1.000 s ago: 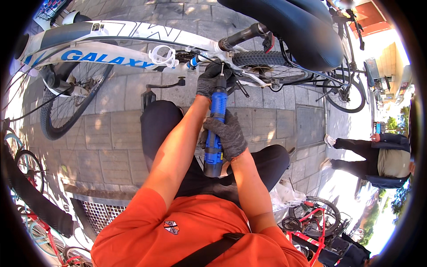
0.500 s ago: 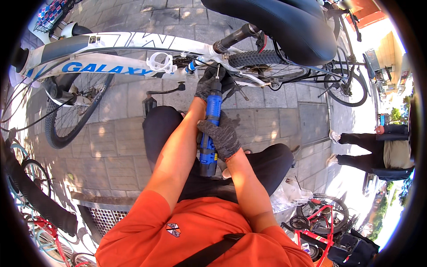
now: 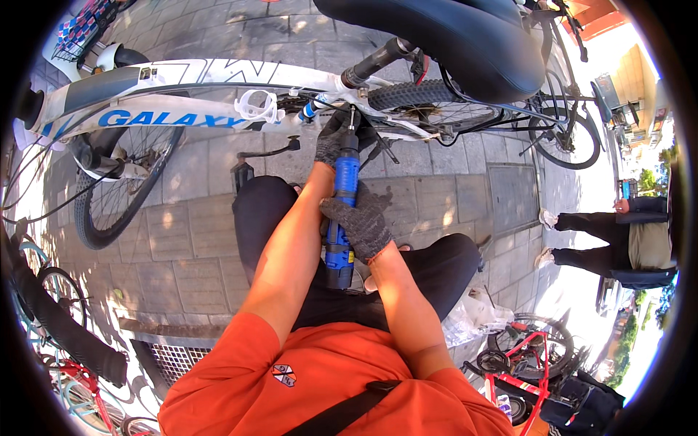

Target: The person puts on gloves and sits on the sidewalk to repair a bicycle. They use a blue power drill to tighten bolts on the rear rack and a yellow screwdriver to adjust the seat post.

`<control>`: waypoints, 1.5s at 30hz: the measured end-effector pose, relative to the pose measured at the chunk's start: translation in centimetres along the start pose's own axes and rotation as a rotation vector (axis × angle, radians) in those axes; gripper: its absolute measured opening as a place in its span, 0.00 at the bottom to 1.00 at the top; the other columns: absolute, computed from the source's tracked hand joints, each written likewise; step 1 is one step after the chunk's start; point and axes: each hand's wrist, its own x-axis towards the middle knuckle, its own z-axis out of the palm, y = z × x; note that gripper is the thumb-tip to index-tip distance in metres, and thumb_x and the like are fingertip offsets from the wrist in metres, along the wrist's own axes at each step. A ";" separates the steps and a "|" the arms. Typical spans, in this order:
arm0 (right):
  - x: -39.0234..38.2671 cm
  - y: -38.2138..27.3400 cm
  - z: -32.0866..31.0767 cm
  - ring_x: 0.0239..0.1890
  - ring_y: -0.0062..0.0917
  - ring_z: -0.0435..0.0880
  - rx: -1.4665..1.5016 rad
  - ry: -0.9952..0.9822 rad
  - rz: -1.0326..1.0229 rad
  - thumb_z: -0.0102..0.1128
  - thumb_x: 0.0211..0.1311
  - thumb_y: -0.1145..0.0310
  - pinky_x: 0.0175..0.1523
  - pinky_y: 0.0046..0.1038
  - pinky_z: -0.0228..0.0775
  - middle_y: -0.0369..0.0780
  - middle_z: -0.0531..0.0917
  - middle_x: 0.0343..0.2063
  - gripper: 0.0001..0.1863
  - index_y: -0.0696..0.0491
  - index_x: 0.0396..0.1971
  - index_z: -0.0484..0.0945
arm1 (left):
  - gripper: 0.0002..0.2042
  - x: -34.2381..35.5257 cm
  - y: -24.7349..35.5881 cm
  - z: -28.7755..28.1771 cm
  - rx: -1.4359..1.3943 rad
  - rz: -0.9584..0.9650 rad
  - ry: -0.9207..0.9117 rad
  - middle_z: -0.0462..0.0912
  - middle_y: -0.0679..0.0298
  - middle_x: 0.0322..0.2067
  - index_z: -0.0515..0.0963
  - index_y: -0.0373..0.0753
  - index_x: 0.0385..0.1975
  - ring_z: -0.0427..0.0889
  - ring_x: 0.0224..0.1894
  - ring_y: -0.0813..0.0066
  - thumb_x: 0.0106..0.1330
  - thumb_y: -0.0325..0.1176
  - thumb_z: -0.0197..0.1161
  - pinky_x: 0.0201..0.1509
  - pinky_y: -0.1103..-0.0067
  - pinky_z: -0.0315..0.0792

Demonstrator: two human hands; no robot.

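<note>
My right hand [image 3: 361, 218], in a dark grey knit glove, is wrapped round the body of a blue and black cordless ratchet wrench [image 3: 346, 178]. The tool stands lengthwise in front of me, its metal tip at the bicycle frame below the seat tube. My left hand [image 3: 333, 139], gloved the same, is closed round the tool's front end; its fingers are in shadow and partly hidden behind the neck. Above the hands runs the white and blue bicycle frame [image 3: 193, 75], with a white bottle cage [image 3: 259, 107] on it. What the tip touches is too small to tell.
The black saddle [image 3: 465, 47] overhangs at upper right, above the rear tyre [image 3: 411, 94]. A crank arm with its pedal [image 3: 242, 173] juts out left of my knee. A red bicycle [image 3: 538, 363] lies lower right. At the right a person [image 3: 618, 240] stands on the pavement.
The bicycle has shifted very slightly left in view. Both hands stay on the tool, with its tip at the same spot on the frame.
</note>
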 end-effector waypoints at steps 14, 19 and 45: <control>0.4 0.4 -0.2 0.26 0.24 0.83 -0.123 0.042 -0.039 0.75 0.52 0.63 0.32 0.29 0.79 0.40 0.82 0.29 0.24 0.59 0.43 0.76 | 0.09 0.2 -0.1 -0.2 -0.046 -0.013 0.027 0.87 0.58 0.37 0.80 0.44 0.46 0.88 0.35 0.57 0.68 0.35 0.67 0.42 0.53 0.85; 0.1 -0.5 -0.1 0.30 0.25 0.83 -0.296 0.060 -0.067 0.75 0.50 0.59 0.35 0.30 0.78 0.41 0.83 0.31 0.28 0.60 0.45 0.75 | 0.12 0.2 -0.2 -0.5 -0.112 -0.033 -0.064 0.87 0.59 0.40 0.79 0.44 0.48 0.88 0.40 0.57 0.68 0.37 0.67 0.48 0.53 0.84; -1.5 -3.9 -1.7 0.33 0.22 0.82 -0.003 -0.092 0.117 0.76 0.51 0.67 0.37 0.28 0.78 0.38 0.82 0.36 0.26 0.56 0.48 0.72 | 0.19 -0.2 6.9 5.4 0.353 -0.215 0.030 0.80 0.46 0.44 0.72 0.32 0.51 0.84 0.45 0.48 0.70 0.41 0.59 0.52 0.53 0.80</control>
